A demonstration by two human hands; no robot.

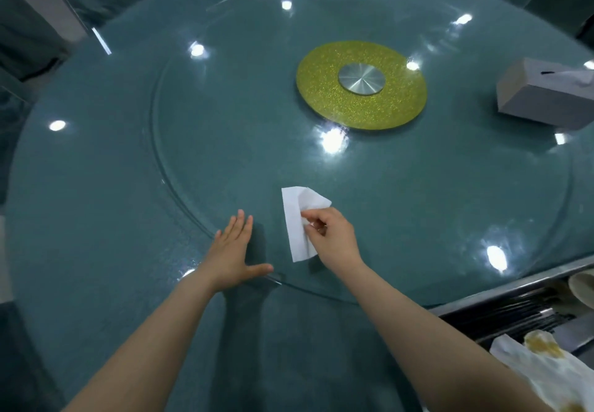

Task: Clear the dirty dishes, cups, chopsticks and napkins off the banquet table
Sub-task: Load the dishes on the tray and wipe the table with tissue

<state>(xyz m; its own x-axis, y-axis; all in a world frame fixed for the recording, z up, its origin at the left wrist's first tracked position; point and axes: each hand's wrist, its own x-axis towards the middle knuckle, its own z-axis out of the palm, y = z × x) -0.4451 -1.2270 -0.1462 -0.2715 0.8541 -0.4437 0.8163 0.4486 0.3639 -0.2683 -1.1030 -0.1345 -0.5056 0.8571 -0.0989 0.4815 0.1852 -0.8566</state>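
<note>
Head view: white napkin [300, 222] pinched in right hand's [332, 239] grip.

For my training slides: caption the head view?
Right hand pinches a white napkin on the glass turntable; left hand rests flat at its edge.

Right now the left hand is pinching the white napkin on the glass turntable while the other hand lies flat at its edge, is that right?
Not quite. The head view shows the right hand pinching the white napkin on the glass turntable; the left hand is the one lying flat at its edge.
</note>
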